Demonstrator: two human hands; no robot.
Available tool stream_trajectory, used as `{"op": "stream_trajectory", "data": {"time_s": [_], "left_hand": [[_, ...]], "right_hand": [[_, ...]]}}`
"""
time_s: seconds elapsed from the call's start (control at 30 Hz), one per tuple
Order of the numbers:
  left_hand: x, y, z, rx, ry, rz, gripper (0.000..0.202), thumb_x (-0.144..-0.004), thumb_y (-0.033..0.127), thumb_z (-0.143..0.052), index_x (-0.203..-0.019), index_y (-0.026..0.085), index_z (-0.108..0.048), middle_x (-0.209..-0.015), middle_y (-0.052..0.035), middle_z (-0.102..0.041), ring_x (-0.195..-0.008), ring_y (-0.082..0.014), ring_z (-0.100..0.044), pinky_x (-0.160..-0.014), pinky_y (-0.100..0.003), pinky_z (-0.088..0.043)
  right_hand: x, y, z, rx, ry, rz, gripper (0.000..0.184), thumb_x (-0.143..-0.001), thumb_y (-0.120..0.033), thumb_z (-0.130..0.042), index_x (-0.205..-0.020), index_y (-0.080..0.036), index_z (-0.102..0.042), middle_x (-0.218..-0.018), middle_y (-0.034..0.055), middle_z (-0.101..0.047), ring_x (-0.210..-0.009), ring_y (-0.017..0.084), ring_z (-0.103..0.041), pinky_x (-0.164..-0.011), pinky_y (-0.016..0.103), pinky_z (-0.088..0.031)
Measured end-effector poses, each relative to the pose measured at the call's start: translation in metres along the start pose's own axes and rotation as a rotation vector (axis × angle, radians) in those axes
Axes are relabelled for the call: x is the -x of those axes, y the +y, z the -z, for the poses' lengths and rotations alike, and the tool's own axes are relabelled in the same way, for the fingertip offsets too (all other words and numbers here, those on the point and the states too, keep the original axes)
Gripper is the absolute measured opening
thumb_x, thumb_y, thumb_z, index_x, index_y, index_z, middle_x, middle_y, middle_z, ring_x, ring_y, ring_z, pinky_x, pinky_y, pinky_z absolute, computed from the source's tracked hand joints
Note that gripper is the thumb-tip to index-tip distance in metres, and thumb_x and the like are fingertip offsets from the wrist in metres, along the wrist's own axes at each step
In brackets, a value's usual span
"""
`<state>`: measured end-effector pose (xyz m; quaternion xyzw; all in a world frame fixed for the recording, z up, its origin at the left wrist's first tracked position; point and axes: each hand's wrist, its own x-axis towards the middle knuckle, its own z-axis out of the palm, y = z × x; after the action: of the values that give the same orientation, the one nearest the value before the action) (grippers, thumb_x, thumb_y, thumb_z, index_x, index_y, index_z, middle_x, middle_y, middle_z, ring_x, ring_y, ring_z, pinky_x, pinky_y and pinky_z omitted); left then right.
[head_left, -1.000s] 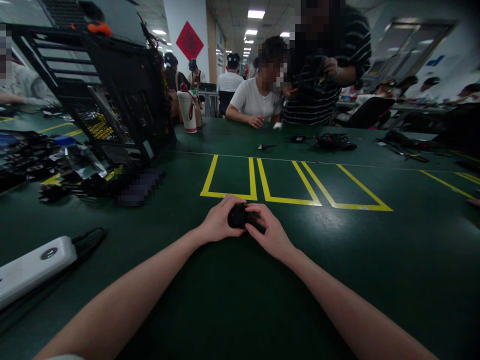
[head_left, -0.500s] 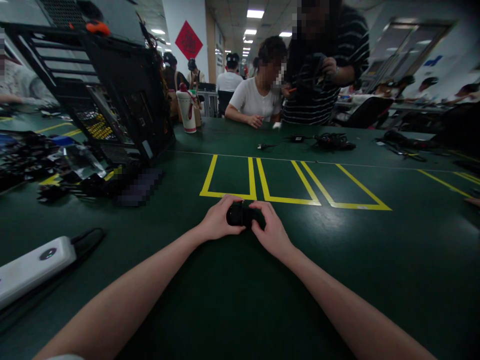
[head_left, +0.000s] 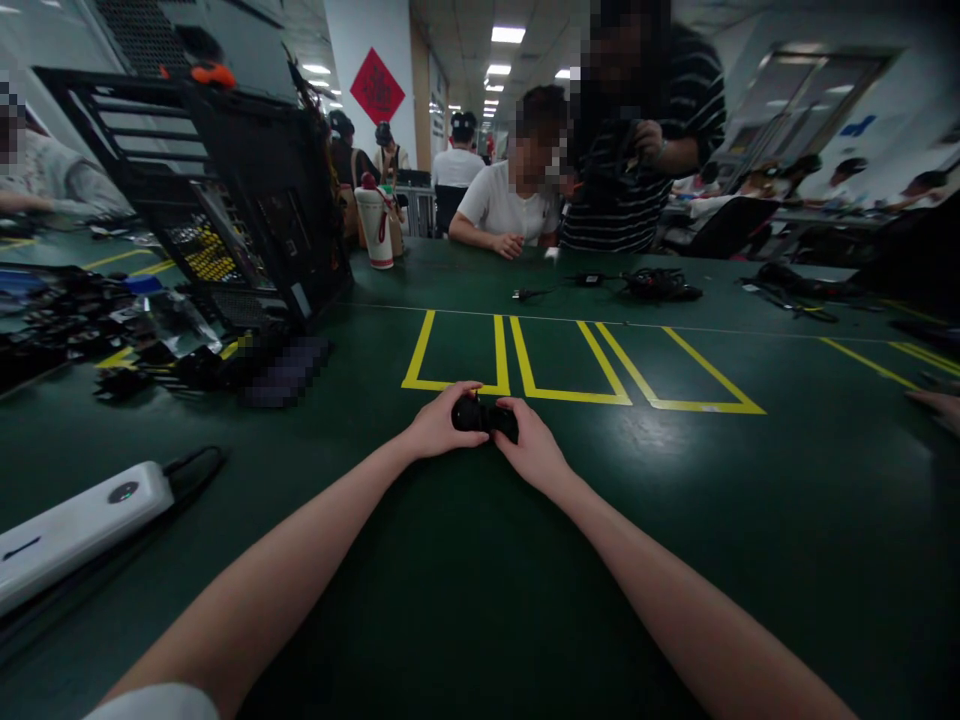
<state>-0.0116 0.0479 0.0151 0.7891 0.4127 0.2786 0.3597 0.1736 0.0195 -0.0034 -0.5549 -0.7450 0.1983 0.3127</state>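
Note:
My left hand (head_left: pixel 436 427) curls its thumb and fingers around a small rounded black object (head_left: pixel 466 414), just in front of the yellow markings. Facing it, my right hand (head_left: pixel 540 448) grips a second small black piece (head_left: pixel 504 424) between thumb and fingers. The two dark pieces sit end to end, close together over the green tabletop (head_left: pixel 465 580). Whether they are joined, and what kind of thing they are, I cannot tell. My fingers hide part of both.
Yellow tape outlines (head_left: pixel 574 398) lie beyond my hands. A white device (head_left: pixel 90 525) with a cable is at left, near a tilted black computer case (head_left: pixel 262 210), a plastic bottle (head_left: pixel 180 320) and a cup (head_left: pixel 375 225). Cables (head_left: pixel 660 284) and two people are across the table.
Around the black pieces, my hands have shifted slightly, and a narrow gap or neck now shows between the pieces. The view has turned a little. At right, another person's hand shows more.

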Motion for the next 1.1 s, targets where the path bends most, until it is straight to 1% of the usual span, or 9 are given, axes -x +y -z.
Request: {"op": "stream_trajectory", "data": {"time_s": [0.23,0.33,0.43,0.53,0.63,0.77,0.83,0.93,1.1], "left_hand": [[-0.001,0.001,-0.005,-0.037,0.043,-0.020,0.060,-0.066,0.031,-0.070,-0.118,0.023,-0.043,-0.116,-0.0063,-0.051,-0.108,-0.0246,-0.051,-0.091,-0.043,-0.041],[0.009,0.007,-0.006,-0.041,0.057,-0.015,0.057,-0.067,0.029,-0.069,-0.117,0.021,-0.043,-0.116,-0.0072,-0.051,-0.108,-0.0249,-0.051,-0.091,-0.044,-0.041],[0.037,0.020,-0.009,-0.039,0.024,-0.004,0.057,-0.067,0.030,-0.068,-0.118,0.022,-0.043,-0.117,-0.0074,-0.049,-0.106,-0.0246,-0.051,-0.089,-0.042,-0.043],[0.085,0.039,-0.015,-0.049,-0.019,-0.004,0.060,-0.068,0.028,-0.066,-0.121,0.024,-0.039,-0.116,-0.0061,-0.048,-0.104,-0.0233,-0.051,-0.088,-0.040,-0.044],[0.139,0.055,-0.024,-0.062,-0.078,-0.018,0.062,-0.066,0.023,-0.065,-0.122,0.026,-0.037,-0.115,-0.0049,-0.049,-0.104,-0.0225,-0.050,-0.091,-0.039,-0.042],[0.193,0.066,-0.032,-0.093,-0.055,0.022,0.066,-0.066,0.013,-0.059,-0.123,0.030,-0.032,-0.116,-0.0035,-0.048,-0.107,-0.0218,-0.048,-0.094,-0.038,-0.040],[0.208,0.066,-0.030,-0.117,-0.033,0.051,0.066,-0.066,0.011,-0.056,-0.124,0.030,-0.031,-0.117,-0.0042,-0.048,-0.108,-0.0226,-0.047,-0.094,-0.039,-0.040],[0.220,0.064,-0.023,-0.170,-0.048,0.057,0.070,-0.064,0.011,-0.056,-0.126,0.031,-0.029,-0.119,-0.0052,-0.048,-0.108,-0.0252,-0.048,-0.093,-0.042,-0.040],[0.233,0.060,-0.009,-0.206,-0.146,-0.032,0.074,-0.064,0.013,-0.060,-0.127,0.035,-0.027,-0.121,-0.0038,-0.048,-0.107,-0.0250,-0.048,-0.092,-0.040,-0.041]], "right_hand": [[0.003,-0.009,0.002,0.011,0.014,-0.026,0.035,-0.078,-0.017,-0.052,-0.112,-0.017,-0.045,-0.114,0.0105,-0.054,-0.108,0.024,-0.052,-0.092,0.044,-0.042],[0.011,-0.013,0.004,0.027,0.018,-0.028,0.034,-0.079,-0.018,-0.052,-0.112,-0.017,-0.045,-0.114,0.0110,-0.055,-0.107,0.024,-0.053,-0.092,0.046,-0.043],[0.034,-0.019,0.008,0.037,0.012,-0.023,0.034,-0.079,-0.019,-0.051,-0.112,-0.017,-0.046,-0.113,0.0109,-0.055,-0.108,0.025,-0.052,-0.092,0.047,-0.043],[0.074,-0.032,0.015,0.040,-0.023,0.010,0.035,-0.079,-0.019,-0.052,-0.113,-0.018,-0.048,-0.114,0.0097,-0.055,-0.110,0.025,-0.051,-0.094,0.048,-0.042],[0.122,-0.056,0.021,0.031,-0.087,0.037,0.038,-0.077,-0.016,-0.053,-0.115,-0.019,-0.048,-0.114,0.0097,-0.056,-0.110,0.025,-0.050,-0.095,0.050,-0.041],[0.175,-0.092,0.019,-0.097,-0.252,0.004,0.048,-0.074,-0.012,-0.054,-0.121,-0.020,-0.045,-0.116,0.0109,-0.055,-0.110,0.026,-0.051,-0.095,0.047,-0.044],[0.189,-0.106,0.011,-0.144,-0.292,0.037,0.057,-0.071,-0.010,-0.056,-0.125,-0.022,-0.042,-0.124,0.0107,-0.052,-0.115,0.028,-0.048,-0.098,0.048,-0.041],[0.194,-0.120,-0.003,-0.197,-0.357,0.071,0.064,-0.066,-0.007,-0.057,-0.126,-0.021,-0.040,-0.130,0.0128,-0.045,-0.120,0.031,-0.043,-0.101,0.050,-0.037],[0.184,-0.135,-0.018,-0.490,-0.325,0.017,0.066,-0.066,-0.008,-0.063,-0.124,-0.025,-0.037,-0.126,0.0076,-0.046,-0.112,0.023,-0.050,-0.099,0.042,-0.041]]}}
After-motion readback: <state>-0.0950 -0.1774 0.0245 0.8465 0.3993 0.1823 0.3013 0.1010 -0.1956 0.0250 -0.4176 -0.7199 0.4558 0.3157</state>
